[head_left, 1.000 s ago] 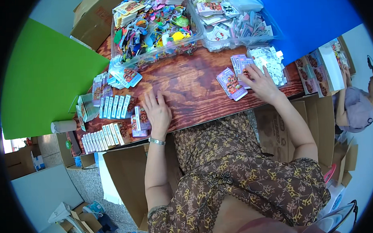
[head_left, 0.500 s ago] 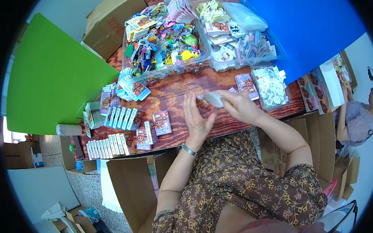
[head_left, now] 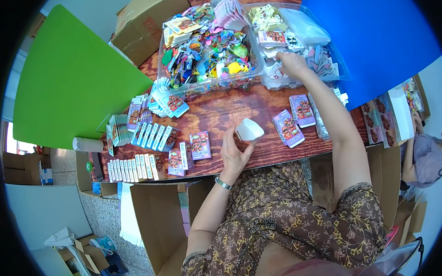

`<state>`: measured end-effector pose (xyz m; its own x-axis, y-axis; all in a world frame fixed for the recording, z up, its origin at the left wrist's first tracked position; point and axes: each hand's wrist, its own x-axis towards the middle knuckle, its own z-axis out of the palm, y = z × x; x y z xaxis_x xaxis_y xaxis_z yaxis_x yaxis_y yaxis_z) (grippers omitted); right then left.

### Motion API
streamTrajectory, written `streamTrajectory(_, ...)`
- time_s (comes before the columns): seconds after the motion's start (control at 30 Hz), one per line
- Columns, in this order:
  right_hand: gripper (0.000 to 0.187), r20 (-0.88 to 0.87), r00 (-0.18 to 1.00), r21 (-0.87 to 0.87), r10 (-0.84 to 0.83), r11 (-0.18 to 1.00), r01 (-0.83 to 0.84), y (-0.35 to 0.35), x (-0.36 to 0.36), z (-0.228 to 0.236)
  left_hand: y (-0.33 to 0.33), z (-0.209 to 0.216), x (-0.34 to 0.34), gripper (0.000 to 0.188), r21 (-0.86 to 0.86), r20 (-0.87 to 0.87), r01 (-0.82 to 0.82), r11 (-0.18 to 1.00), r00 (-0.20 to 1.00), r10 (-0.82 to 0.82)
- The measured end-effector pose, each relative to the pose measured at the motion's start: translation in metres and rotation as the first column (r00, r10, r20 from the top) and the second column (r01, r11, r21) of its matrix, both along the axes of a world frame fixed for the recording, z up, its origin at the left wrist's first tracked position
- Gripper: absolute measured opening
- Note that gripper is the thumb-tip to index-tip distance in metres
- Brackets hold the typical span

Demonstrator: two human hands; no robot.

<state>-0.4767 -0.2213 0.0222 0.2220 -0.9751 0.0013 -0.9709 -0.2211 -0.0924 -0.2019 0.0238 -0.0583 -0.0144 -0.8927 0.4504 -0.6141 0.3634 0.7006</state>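
My left hand (head_left: 236, 154) is closed round a small open carton (head_left: 250, 130), standing on the table with its white inside facing up. Its printed sides are mostly hidden from here. My right hand (head_left: 293, 65) reaches across to the right clear plastic bin (head_left: 343, 74), fingers bent down and together over the cards (head_left: 277, 73) in it. Whatever lies between those fingertips is too small to make out. Two purple printed boxes, a near one (head_left: 288, 129) and a far one (head_left: 303, 110), lie right of the carton.
A clear bin (head_left: 207, 85) of colourful trinkets stands at the back. Rows of small boxes (head_left: 134, 168) and card stacks (head_left: 168, 103) fill the table's left. A green panel (head_left: 73, 85) and a blue panel (head_left: 378, 40) flank it. A person (head_left: 428, 150) sits at far right.
My right hand has left the carton and moved up and away to the right bin. The carton now shows its open white inside. A purple box now lies nearer, right of the carton.
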Motion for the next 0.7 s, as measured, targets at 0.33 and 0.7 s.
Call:
streamTrajectory(0.33, 0.023, 0.785, 0.595, -0.15, 0.172, 0.985, -0.087, 0.147, 0.04, 0.061, -0.017, 0.003, 0.004, 0.074, -0.158, 0.069, -0.017, 0.987, 0.997, 0.028)
streamTrajectory(0.7, 0.026, 0.81, 0.535, -0.148, 0.241, 0.966, -0.211, 0.2, 0.069, 0.014, -0.006, -0.002, -0.008, 0.078, -0.199, 0.118, 0.039, 0.979, 0.993, -0.016)
